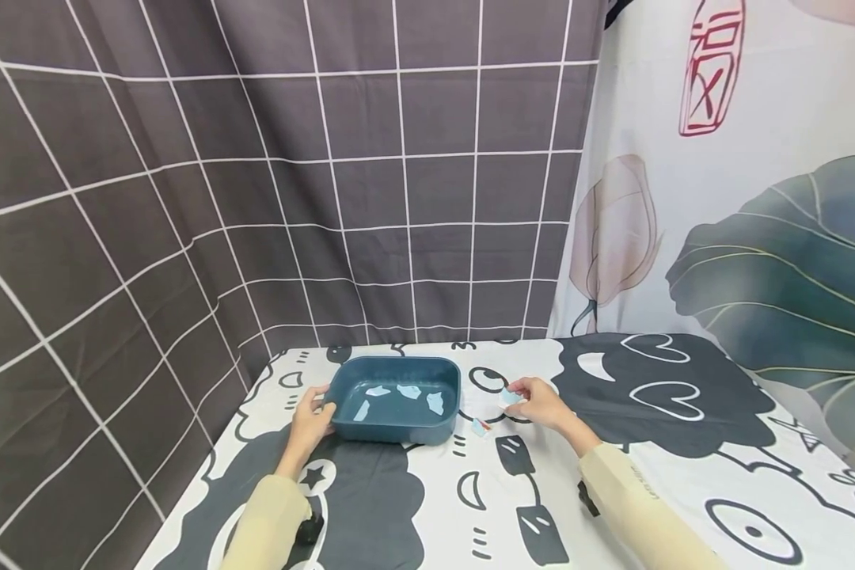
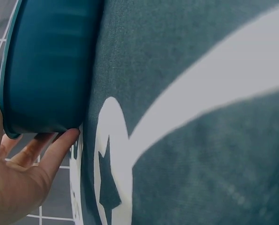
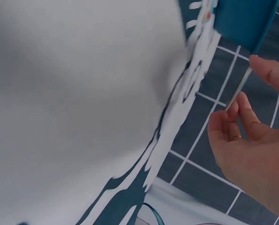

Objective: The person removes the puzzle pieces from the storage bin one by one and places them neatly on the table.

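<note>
A dark teal rectangular basin (image 1: 399,434) stands on the patterned cloth, with several irregular pale blue pieces (image 1: 409,391) lying apart on its floor. At its left end, my left hand (image 1: 309,419) grips the basin, its fingers against the outer wall in the left wrist view. To the right of the basin, my right hand (image 1: 539,404) pinches a thin, flat pale blue piece (image 1: 510,397) between thumb and fingers. The right wrist view shows that piece (image 3: 238,88) edge-on. Another small pale blue piece (image 1: 480,427) with a red-orange mark lies on the cloth between basin and right hand.
A white cloth (image 1: 427,538) printed with dark cartoon shapes covers the table. Dark grid-patterned curtain (image 1: 435,190) hangs behind and to the left. A pale curtain (image 1: 627,293) with flower and leaf prints hangs at the right.
</note>
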Tool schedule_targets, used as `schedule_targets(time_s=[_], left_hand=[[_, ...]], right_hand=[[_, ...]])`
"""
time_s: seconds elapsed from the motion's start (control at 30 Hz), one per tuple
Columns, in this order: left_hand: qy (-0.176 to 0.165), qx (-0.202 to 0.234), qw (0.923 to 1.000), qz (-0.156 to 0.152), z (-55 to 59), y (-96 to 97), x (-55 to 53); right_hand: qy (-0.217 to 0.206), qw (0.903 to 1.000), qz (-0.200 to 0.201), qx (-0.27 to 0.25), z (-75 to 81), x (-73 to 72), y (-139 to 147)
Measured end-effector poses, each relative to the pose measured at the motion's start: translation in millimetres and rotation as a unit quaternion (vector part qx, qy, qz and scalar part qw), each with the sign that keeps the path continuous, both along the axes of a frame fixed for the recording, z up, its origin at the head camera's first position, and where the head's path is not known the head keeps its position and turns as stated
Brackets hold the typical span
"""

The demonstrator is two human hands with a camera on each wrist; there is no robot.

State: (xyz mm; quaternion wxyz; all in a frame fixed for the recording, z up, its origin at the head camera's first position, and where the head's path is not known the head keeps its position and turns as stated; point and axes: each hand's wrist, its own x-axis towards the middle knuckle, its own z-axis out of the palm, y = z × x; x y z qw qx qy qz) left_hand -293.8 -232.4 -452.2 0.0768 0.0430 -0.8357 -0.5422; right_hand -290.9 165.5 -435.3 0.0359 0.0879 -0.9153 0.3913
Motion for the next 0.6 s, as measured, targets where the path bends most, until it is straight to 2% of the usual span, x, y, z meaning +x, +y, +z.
schedule_targets(time_s=[0.27,0.6], left_hand=[[0.006,-0.002,1.0000,-0.001,-1.9,-5.4,-0.4],[-0.001,-0.002,1.0000,0.001,-0.6,-0.7,-0.4]], right_hand=[[-0.041,0.9988,0.000,0.025,-7.8,-1.1,1.2],[-0.020,0.9998,0.005,0.008,-3.7,-1.8,-0.7]])
